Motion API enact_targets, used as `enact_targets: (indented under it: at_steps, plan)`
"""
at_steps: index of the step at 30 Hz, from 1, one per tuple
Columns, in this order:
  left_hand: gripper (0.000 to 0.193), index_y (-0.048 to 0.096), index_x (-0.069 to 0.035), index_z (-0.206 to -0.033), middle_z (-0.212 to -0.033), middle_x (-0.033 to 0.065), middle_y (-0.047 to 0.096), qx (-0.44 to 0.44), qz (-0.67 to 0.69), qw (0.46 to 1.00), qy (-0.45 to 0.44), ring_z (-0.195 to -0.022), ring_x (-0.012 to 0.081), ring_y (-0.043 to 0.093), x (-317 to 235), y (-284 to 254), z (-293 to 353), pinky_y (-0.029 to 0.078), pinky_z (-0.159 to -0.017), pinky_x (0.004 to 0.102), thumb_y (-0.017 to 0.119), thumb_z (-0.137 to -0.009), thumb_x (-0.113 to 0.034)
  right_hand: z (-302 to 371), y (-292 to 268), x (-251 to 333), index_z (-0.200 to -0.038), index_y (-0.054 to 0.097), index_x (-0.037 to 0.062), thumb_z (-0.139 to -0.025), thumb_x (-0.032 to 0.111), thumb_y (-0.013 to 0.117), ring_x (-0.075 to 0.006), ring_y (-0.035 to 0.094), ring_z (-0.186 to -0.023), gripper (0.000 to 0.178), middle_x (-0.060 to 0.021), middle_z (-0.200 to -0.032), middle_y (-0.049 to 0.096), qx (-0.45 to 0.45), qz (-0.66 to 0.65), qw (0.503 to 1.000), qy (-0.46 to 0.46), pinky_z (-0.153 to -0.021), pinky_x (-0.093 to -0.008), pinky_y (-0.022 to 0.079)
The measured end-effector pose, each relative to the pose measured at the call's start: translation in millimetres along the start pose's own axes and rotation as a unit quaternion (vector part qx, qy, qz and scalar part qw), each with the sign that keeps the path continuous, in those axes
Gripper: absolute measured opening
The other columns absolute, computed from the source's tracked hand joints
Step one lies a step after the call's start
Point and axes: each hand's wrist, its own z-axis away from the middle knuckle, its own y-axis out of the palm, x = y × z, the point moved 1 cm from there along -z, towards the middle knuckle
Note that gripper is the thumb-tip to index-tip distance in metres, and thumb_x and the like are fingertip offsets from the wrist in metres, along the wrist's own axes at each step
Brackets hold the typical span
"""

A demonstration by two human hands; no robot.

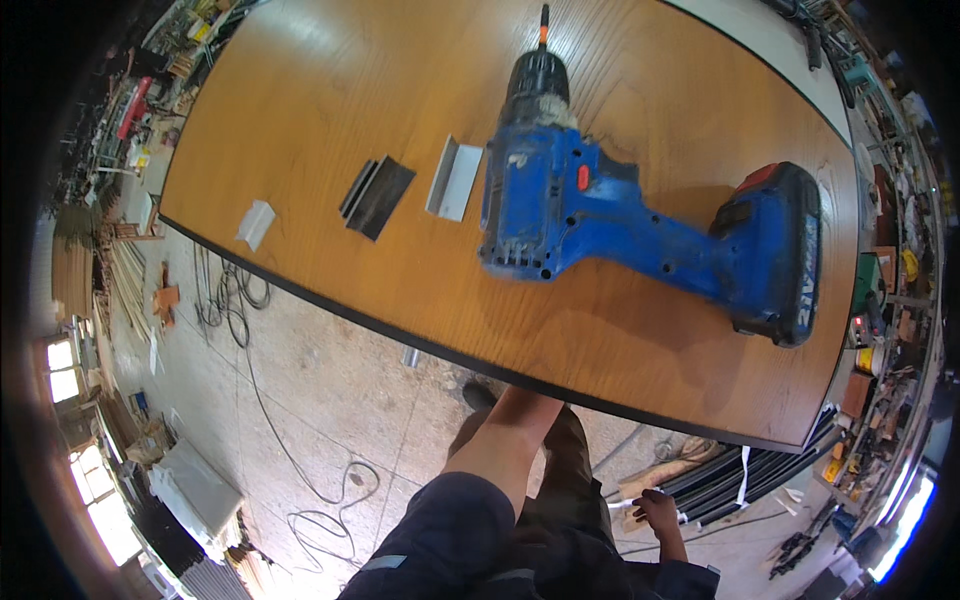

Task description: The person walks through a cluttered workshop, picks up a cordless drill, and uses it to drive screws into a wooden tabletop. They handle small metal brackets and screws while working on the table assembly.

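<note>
Brown wood-grain tabletop [320,80] carries a blue drill [570,215]. The left forearm [510,435] disappears beneath its edge, the hand hidden, so I can't tell its grip; the right hand [658,514], near black tubes [785,468], is unclear too. Unsighted, I'd feel along gently.

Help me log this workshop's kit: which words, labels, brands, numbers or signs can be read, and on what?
Black battery pack on the blue drill: pale lettering, which I won't copy out.
Yellow-and-white container at the right: any print is too small to read.
I can make out no other text.
</note>
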Motion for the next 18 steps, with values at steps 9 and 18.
enact_targets:
  at_steps: [9,18]
  plan:
    - [0.026,0.066,-0.005,-0.115,-0.096,0.0159,0.071,0.024,0.019,0.999,-0.023,-0.088,0.0354,0.069,11.6,4.6,7.1,0.055,-0.076,0.0471,0.062,-0.097,-0.024,-7.7,18.7,23.2,-0.124,0.062,-0.0134,-0.089,0.009,0.065,-0.0237,0.075,-0.074,0.042,-0.0181,-0.095,0.077,0.03,-0.006,0.997,-0.067,-0.062,-0.0336,0.058]
    - [0.026,0.065,-0.005,-0.116,-0.096,0.0144,0.071,0.03,0.04,0.998,-0.04,-0.087,0.0329,0.07,17.2,-0.9,18.8,0.056,-0.075,0.0454,0.063,-0.098,-0.024,-7.3,13.9,33.4,-0.123,0.063,-0.0115,-0.089,0.014,0.063,-0.0225,0.074,-0.071,0.042,-0.0152,-0.093,0.077,0.038,-0.031,0.996,-0.075,-0.062,-0.0323,0.057]
